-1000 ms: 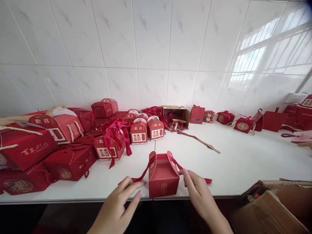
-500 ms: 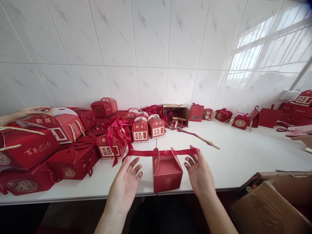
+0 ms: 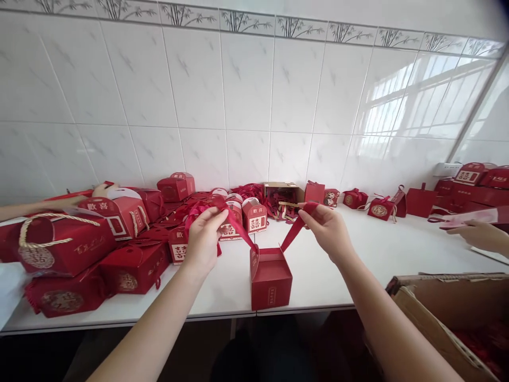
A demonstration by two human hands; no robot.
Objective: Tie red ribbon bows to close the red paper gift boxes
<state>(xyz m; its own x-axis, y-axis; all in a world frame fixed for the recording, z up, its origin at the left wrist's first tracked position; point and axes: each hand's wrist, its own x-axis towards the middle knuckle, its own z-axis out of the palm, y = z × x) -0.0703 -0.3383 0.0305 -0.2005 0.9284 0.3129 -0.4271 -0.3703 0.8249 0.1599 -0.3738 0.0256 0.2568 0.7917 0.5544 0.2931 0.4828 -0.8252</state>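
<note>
A small red gift box (image 3: 271, 289) stands upright near the table's front edge, its two side flaps raised. A red ribbon (image 3: 292, 235) threads through the flaps and rises from both sides of the box in a V. My left hand (image 3: 207, 233) pinches one end of it, up and to the left of the box. The other end is pinched in my right hand (image 3: 324, 225), up and to the right. Neither hand touches the box itself.
Red gift boxes (image 3: 135, 265) are piled at the left, where another person's hand (image 3: 105, 187) reaches in. A cardboard box (image 3: 283, 185) with ribbons stands by the wall. At right are more red boxes (image 3: 463, 191), another person's hand (image 3: 479, 233) and an open carton (image 3: 433, 323).
Both my hands have risen and drawn the ribbon up from a level line into a V. The camera view has tilted upward. The hand at right has come further into view.
</note>
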